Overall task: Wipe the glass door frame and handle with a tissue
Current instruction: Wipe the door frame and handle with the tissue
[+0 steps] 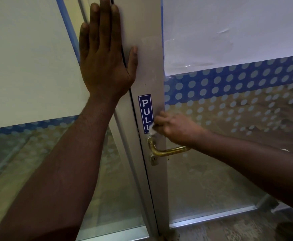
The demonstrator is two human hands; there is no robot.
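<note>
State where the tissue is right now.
In the head view, the tissue is bunched in the right hand, pressed on the door frame just above the brass handle, over the PULL sticker's lower right corner.

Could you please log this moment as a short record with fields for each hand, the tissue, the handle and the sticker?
left hand: flat, fingers spread, pressed on the door frame
right hand: closed on the tissue
tissue: white, against the frame just above the handle
handle: brass lever, not gripped
sticker: blue PULL, lower edge covered by the tissue
</note>
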